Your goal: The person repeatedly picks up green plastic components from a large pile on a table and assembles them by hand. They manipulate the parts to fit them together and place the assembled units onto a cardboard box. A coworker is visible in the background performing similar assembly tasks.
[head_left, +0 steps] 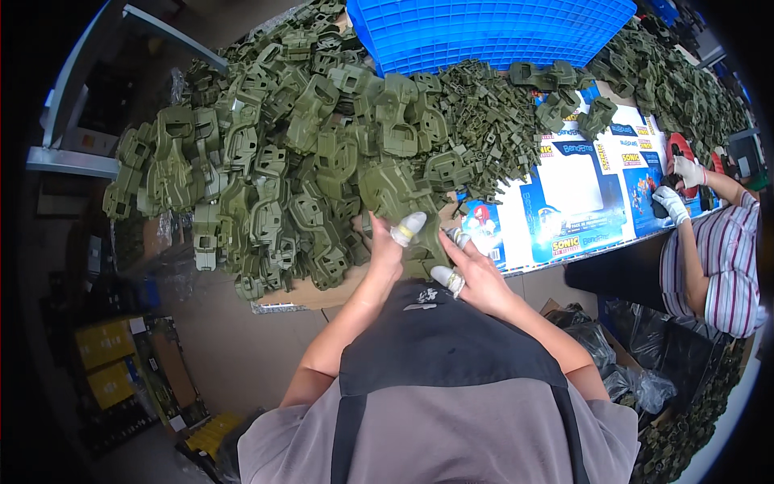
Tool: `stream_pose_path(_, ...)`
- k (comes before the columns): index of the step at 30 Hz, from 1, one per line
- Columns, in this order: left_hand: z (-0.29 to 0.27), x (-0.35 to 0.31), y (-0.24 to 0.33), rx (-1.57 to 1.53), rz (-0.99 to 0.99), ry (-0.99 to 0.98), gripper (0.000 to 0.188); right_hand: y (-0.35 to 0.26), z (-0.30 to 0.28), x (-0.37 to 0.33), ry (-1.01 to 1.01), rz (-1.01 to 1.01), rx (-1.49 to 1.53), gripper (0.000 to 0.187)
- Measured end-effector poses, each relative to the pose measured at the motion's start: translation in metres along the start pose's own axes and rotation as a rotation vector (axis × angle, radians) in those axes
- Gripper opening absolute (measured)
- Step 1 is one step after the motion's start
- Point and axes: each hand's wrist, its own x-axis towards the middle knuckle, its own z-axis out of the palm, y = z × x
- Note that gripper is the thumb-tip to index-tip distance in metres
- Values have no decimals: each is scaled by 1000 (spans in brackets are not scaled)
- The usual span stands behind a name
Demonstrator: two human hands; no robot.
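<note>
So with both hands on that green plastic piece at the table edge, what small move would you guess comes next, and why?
Probably a small turn of the green plastic piece toward the body. The left hand and right hand both grip its near end, taped fingertips pressed on it, and it is lifted slightly clear of the heap of like parts.

A heap of olive plastic parts (pixel 274 153) is crowding the table (pixel 314 294) ahead and leftward, blocking any low pass. A blue crate (pixel 484 28) is walling off the far side. Flat printed cards (pixel 580 202) rightward are leaving open room.
</note>
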Motion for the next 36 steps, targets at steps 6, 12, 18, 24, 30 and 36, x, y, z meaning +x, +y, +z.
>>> stream_pose_path(6, 8, -13, 8, -113, 42, 11, 47, 28, 8, 2, -22, 300, 1266, 65)
stream_pose_path(12, -4, -21, 38, 57, 267, 89, 99, 43, -19, 7, 35, 71, 595, 66)
stream_pose_path(18, 43, -35, 89, 1694, 502, -793, 76, 23, -42, -6, -222, -10, -29, 62)
stream_pose_path(24, 14, -34, 49, 1405, -64, -1028, 75, 17, -25, -27, -265, -273, -591, 61)
stream_pose_path(30, 0, -35, 41, 1374, 106, -965, 72, 27, -15, -12, -366, 39, -105, 55)
stream_pose_path(36, 10, -32, 56, 1468, -72, -994, 71, 32, -10, -15, -314, -54, -92, 55)
